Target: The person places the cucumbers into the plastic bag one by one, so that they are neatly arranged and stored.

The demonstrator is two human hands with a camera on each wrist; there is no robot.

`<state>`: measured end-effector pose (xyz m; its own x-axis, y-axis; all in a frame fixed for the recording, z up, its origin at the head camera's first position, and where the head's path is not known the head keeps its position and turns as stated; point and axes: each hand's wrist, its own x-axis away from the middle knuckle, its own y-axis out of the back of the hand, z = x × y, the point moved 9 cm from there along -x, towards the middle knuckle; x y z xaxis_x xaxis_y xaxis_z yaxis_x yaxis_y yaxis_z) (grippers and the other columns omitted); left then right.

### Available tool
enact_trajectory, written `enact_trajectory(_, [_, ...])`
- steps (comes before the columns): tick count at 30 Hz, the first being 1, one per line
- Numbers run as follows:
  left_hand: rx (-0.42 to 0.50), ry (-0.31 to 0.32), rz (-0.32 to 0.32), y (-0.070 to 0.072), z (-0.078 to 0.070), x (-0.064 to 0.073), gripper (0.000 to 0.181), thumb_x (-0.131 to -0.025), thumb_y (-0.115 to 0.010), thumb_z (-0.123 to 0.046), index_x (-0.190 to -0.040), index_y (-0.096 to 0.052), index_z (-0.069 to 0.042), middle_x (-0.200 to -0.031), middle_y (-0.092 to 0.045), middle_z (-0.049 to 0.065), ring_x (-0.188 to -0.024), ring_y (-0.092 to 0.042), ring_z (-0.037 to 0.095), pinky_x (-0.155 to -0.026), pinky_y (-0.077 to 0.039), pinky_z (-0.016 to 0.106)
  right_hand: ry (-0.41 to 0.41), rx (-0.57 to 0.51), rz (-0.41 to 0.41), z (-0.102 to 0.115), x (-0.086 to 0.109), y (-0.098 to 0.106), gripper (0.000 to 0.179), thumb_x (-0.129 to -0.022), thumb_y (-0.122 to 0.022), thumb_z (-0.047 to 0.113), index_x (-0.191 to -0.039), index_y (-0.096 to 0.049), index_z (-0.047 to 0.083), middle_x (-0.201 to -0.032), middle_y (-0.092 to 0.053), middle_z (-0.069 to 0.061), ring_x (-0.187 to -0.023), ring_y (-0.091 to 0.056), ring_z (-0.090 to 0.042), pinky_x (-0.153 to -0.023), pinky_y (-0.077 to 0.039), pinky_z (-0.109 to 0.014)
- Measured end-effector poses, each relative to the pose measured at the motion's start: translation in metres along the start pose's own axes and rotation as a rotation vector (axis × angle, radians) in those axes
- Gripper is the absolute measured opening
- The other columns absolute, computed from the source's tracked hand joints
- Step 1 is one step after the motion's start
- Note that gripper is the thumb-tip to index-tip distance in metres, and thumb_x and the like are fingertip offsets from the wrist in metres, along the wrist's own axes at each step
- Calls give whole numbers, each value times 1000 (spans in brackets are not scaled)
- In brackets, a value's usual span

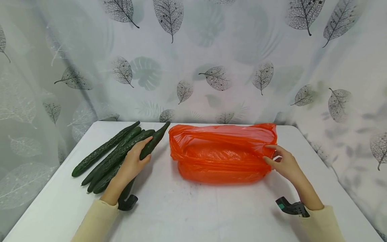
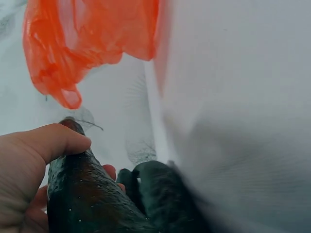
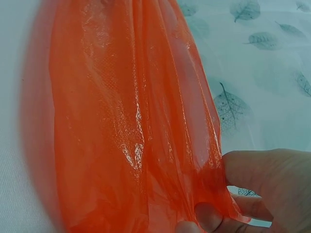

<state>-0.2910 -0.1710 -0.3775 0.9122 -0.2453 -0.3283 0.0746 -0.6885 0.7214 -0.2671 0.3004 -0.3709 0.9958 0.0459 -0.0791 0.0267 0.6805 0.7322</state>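
Observation:
My left hand (image 1: 130,165) grips a dark green cucumber (image 1: 156,138), which lies slanted at the right side of a group of cucumbers (image 1: 104,155). In the left wrist view the thumb lies across the upper end of this bumpy cucumber (image 2: 85,194), with fingertips showing at its far side. An orange-red plastic bag (image 1: 214,173) lies wide on the table, its mouth gaping upward. At the bag's right edge my right hand (image 1: 286,165) holds the thin film between thumb and fingers. In the right wrist view the fingertips are partly covered by the film (image 3: 160,160).
The white table (image 1: 193,215) carries the cucumbers on the left and the bag in the middle. Behind and beside it hangs a curtain (image 1: 242,43) with leaf prints. Each wrist wears a black camera mount (image 1: 291,206).

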Motion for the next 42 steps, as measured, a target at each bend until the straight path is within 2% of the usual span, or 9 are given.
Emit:
enact_trajectory(5, [-16,-8,6,4,-10,-8,64,-93,-63,-4,-151,-35,-10,-149,-39,20,-139,-34,39,-107,-33,60,-1,-1,-3,-1,1,4,51,-95,-65,17,-135,-46,-7,-93,-54,-16,-73,-57,-22,-57,-51,-23])
enact_trajectory(11, [-38,-58,29,11,-21,-14,63,-92,-62,-1,-150,-37,-9,-147,-42,19,-135,-39,38,-106,-36,59,-4,-13,-4,-3,2,1,50,-94,-65,17,-134,-47,-7,-91,-53,-15,-72,-57,-22,-56,-50,-23])
enact_trajectory(17, [-48,-107,22,19,-35,-21,62,-92,-63,-1,-149,-38,-11,-141,-46,18,-125,-49,37,-101,-42,57,9,-7,-7,-1,1,1,49,-94,-65,16,-133,-48,-7,-90,-53,-15,-69,-56,-22,-56,-50,-23])
enact_trajectory(24, [-43,-174,-8,28,-52,-32,63,-91,-64,1,-148,-41,-11,-140,-48,17,-125,-49,34,-100,-44,55,25,4,-16,3,-1,6,50,-94,-65,17,-134,-48,-7,-92,-53,-15,-73,-56,-23,-57,-50,-23])
enact_trajectory(29, [-51,-226,-2,32,-65,-37,64,-89,-67,3,-146,-43,-11,-139,-49,17,-122,-50,34,-98,-46,54,26,4,-15,1,-2,6,48,-93,-66,15,-132,-49,-8,-88,-54,-14,-70,-57,-22,-56,-50,-23])
enact_trajectory(36, [-40,-257,-11,39,-86,-45,61,-90,-66,1,-146,-44,-12,-139,-49,16,-118,-53,33,-93,-50,52,30,-7,-19,1,-2,6,48,-93,-65,14,-132,-49,-9,-89,-53,-15,-70,-57,-22,-57,-49,-23])
enact_trajectory(42, [-40,-354,8,40,-106,-49,63,-88,-67,4,-145,-44,-11,-142,-49,14,-125,-50,31,-96,-49,50,28,-13,-13,-3,-3,2,47,-93,-65,14,-131,-49,-9,-88,-53,-14,-70,-57,-21,-56,-50,-24])
